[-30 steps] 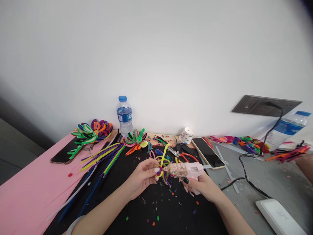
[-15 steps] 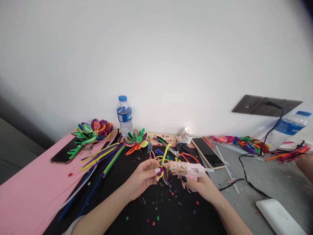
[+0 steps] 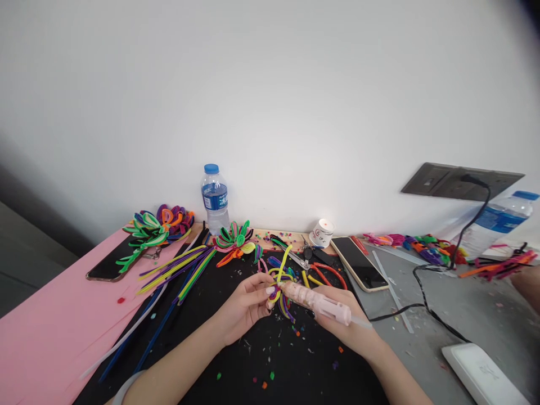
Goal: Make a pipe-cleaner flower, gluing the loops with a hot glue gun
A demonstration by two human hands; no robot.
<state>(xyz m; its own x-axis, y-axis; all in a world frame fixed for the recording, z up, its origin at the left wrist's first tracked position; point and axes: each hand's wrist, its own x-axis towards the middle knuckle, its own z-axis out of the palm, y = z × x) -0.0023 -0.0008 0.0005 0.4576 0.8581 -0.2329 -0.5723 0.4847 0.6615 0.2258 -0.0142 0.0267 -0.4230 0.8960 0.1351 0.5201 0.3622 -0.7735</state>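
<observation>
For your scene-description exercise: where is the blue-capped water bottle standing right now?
In the head view, the water bottle stands upright at the back of the table against the wall, left of centre, between two pipe-cleaner flowers.

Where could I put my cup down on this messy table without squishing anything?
The pink sheet is bare in front of the dark phone, left of the loose pipe cleaners. The grey tabletop is mostly bare right of the black cord. It is crowded around the left hand and glue gun.
</observation>
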